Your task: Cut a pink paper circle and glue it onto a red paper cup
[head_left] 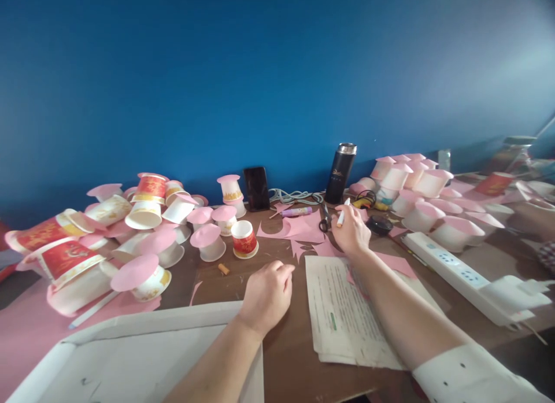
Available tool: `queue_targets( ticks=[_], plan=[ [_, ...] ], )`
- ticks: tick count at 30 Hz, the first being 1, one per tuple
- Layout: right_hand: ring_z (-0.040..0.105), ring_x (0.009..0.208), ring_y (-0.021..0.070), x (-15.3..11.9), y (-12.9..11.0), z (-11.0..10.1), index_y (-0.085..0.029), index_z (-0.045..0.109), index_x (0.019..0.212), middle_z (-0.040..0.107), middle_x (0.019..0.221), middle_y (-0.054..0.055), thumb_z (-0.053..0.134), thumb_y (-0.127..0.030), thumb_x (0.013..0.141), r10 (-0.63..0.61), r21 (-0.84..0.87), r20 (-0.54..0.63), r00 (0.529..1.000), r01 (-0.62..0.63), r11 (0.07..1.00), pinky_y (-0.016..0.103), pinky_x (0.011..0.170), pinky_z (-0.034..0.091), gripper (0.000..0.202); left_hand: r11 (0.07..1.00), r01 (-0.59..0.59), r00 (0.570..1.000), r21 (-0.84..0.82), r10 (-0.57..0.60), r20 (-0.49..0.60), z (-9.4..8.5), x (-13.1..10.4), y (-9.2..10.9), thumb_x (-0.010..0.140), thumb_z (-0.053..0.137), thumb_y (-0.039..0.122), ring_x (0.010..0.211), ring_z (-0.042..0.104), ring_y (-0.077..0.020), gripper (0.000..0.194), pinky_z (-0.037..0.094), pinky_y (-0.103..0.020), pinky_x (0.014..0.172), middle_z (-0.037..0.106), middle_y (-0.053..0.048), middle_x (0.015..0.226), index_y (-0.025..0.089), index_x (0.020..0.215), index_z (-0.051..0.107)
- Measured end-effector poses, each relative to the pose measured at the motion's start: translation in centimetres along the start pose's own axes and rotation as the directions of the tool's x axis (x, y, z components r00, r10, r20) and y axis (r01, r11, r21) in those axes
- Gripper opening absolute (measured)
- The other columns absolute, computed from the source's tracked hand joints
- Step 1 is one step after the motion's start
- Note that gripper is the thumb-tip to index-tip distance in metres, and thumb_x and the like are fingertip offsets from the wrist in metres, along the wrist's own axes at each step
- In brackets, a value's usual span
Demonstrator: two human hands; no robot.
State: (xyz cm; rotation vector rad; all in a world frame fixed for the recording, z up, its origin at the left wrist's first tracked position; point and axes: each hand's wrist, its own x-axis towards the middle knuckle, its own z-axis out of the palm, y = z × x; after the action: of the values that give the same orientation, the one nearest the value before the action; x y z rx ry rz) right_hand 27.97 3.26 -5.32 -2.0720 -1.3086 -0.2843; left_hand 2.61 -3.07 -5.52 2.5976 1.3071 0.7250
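Right hand (pixel 352 232): grips white marker (pixel 340 218) between fingers, near scissors (pixel 324 222).
Left hand (pixel 267 293): curls fingers together, shows nothing held.
Pink-topped cups (pixel 212 252): pile up left and right, look done.
Red cup (pixel 244 241): stands rim-down on table (pixel 287 357), lacks pink top, looks undone.

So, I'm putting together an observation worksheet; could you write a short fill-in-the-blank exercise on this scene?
1. The wall behind the table is ____.
2. The white marker is held in the person's ____ hand.
3. The paper discs on the cups are ____.
4. Of the phone and the black bottle, the ____ stands taller.

Missing words: blue; right; pink; bottle.
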Motion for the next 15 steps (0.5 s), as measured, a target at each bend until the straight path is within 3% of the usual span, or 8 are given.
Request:
queue_targets(
  ticks=[3, 6, 10, 15],
  plan=[
    [0.060, 0.096, 0.0201, -0.8, -1.2, -0.5, -0.029, 0.058, 0.107, 0.065, 0.109, 0.002, 0.049, -0.033, 0.086, -0.253, 0.101, 0.030, 0.967, 0.248, 0.963, 0.028, 0.072, 0.041, 0.023, 1.000, -0.001, 0.999, 0.003, 0.001, 0.032, -0.1, 0.0, 0.1, 0.090, 0.042, 0.019, 0.081, 0.064, -0.0154, 0.028, 0.045, -0.026, 0.067, 0.066, -0.002, 0.086, 0.025, 0.101, 0.067],
    [0.061, 0.086, 0.0199, -1.5, -2.3, -1.1, -0.029, 0.062, 0.101, 0.069, 0.092, 0.001, 0.053, -0.035, 0.085, -0.464, 0.089, 0.242, 0.852, 0.456, 0.885, 0.028, 0.070, 0.038, 0.019, 1.000, -0.011, 0.998, 0.006, 0.010, 0.064, -0.2, 0.0, 0.1, 0.090, 0.042, 0.020, 0.083, 0.065, -0.0171, 0.028, 0.046, -0.027, 0.069, 0.067, -0.002, 0.088, 0.025, 0.103, 0.067],
    [0.060, 0.082, 0.0204, -1.9, -2.9, -1.5, -0.026, 0.064, 0.098, 0.069, 0.081, 0.003, 0.056, -0.031, 0.082, -0.556, 0.017, 0.391, 0.734, 0.598, 0.801, 0.030, 0.074, 0.032, 0.019, 1.000, -0.021, 0.995, 0.007, 0.020, 0.094, -0.4, 0.0, 0.3, 0.091, 0.042, 0.023, 0.083, 0.065, -0.0178, 0.028, 0.047, -0.028, 0.068, 0.067, -0.003, 0.086, 0.024, 0.102, 0.067],
    [0.059, 0.080, 0.0199, -1.7, -3.2, -1.0, -0.024, 0.064, 0.097, 0.068, 0.077, 0.004, 0.057, -0.020, 0.078, -0.591, 0.016, 0.441, 0.676, 0.652, 0.758, 0.031, 0.079, 0.028, 0.021, 0.999, -0.036, 0.993, 0.009, 0.035, 0.113, -0.5, 0.0, 0.4, 0.092, 0.040, 0.024, 0.083, 0.065, -0.0182, 0.029, 0.048, -0.029, 0.069, 0.066, -0.003, 0.085, 0.025, 0.102, 0.067]
  ],
)
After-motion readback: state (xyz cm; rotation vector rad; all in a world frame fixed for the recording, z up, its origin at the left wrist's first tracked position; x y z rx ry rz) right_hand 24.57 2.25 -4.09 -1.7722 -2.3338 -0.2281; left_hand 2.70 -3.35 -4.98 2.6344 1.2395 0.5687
